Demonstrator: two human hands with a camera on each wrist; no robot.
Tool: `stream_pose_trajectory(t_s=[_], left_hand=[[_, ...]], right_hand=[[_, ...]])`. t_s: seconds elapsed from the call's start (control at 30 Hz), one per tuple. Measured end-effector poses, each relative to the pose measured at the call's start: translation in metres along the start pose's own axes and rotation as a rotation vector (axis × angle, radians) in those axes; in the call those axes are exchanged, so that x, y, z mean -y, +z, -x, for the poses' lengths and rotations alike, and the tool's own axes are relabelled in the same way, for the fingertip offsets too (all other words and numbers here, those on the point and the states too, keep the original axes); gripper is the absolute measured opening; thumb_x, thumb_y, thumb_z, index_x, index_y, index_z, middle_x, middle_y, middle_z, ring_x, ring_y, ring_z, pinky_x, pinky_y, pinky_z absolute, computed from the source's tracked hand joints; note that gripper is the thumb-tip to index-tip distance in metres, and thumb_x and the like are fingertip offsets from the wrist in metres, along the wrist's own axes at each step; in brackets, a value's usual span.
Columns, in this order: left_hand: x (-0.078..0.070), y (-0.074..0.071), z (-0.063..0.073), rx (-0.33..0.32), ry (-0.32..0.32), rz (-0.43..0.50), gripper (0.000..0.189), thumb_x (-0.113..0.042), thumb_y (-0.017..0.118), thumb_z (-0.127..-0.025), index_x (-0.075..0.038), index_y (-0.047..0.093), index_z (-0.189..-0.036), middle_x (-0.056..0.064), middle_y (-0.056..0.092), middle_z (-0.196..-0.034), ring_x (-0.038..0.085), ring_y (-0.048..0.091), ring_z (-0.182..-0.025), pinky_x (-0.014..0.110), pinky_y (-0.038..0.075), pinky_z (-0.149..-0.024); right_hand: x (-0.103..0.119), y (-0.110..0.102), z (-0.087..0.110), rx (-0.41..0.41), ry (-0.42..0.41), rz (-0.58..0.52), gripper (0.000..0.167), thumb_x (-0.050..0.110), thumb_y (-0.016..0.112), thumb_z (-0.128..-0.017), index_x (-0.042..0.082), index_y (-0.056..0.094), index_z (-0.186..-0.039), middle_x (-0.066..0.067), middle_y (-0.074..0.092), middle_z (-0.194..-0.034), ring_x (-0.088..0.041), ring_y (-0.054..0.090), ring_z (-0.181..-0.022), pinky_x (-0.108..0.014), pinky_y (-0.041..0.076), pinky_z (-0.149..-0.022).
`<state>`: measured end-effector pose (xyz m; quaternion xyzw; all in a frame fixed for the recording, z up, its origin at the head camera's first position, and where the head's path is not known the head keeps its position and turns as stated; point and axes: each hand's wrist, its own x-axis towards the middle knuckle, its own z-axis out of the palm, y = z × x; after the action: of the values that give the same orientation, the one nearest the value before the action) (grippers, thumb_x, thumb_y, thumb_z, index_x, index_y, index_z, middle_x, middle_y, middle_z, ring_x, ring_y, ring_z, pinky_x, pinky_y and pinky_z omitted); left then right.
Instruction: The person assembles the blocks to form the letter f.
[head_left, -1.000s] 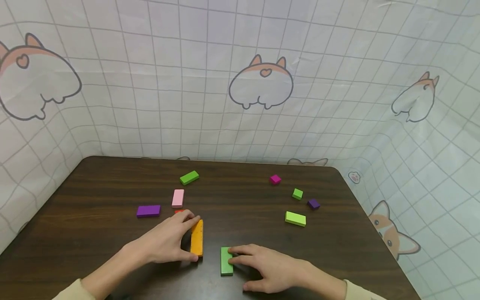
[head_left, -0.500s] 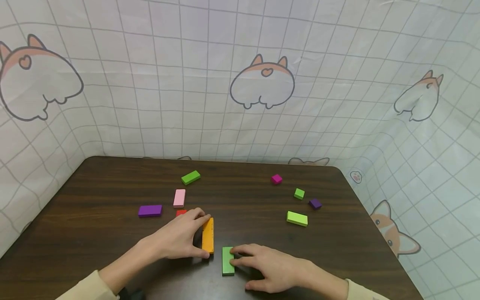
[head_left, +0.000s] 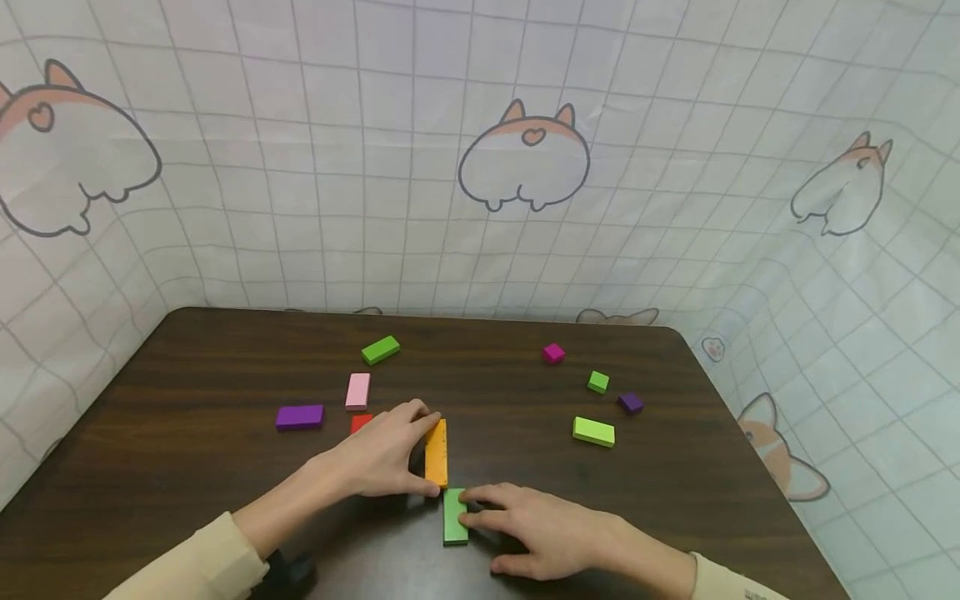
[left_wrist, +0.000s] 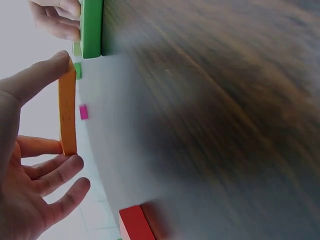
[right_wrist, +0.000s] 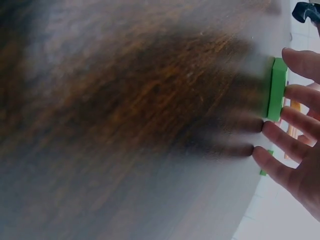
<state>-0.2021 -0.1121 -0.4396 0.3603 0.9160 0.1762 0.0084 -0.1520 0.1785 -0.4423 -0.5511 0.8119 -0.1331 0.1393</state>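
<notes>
My left hand [head_left: 386,454] pinches an orange block [head_left: 437,454] lengthwise, thumb at its near end and fingertips at its far end. In the left wrist view the orange block [left_wrist: 68,110] appears lifted off the tabletop. Just nearer to me lies a green block [head_left: 454,518], close to the orange one's near end; whether they touch I cannot tell. My right hand [head_left: 543,533] rests two extended fingertips on the green block's right side, its thumb apart from it. In the right wrist view the fingers are spread beside the green block [right_wrist: 277,90]. A red block [head_left: 361,422] is partly hidden behind the left hand.
On the dark wooden table [head_left: 480,358] lie a purple block [head_left: 300,417], a pink block [head_left: 357,392] and a green block [head_left: 381,350] at left. At right are a magenta cube [head_left: 553,353], a green cube [head_left: 597,382], a dark purple cube [head_left: 631,403] and a lime block [head_left: 593,431].
My left hand has carried the orange block rightward and slightly away from me, to just beyond the green block. The right hand has stayed at the green block.
</notes>
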Motion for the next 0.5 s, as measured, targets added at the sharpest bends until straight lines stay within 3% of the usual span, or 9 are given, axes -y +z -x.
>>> stream_pose_trajectory(t_s=[0.5], left_hand=[[-0.002,0.003,-0.015,0.031,-0.014,-0.011,0.096,-0.059,0.085,-0.077,0.002,0.055,-0.145,0.006,0.055,-0.122,0.015,0.052,-0.091,0.028,0.049,-0.072]], right_hand=[[0.0,-0.001,0.0,0.012,0.001,-0.013,0.056,0.034,0.06,-0.105,0.015,0.046,-0.156,-0.006,0.037,-0.161,-0.02,0.04,-0.143,-0.038,0.041,-0.111]])
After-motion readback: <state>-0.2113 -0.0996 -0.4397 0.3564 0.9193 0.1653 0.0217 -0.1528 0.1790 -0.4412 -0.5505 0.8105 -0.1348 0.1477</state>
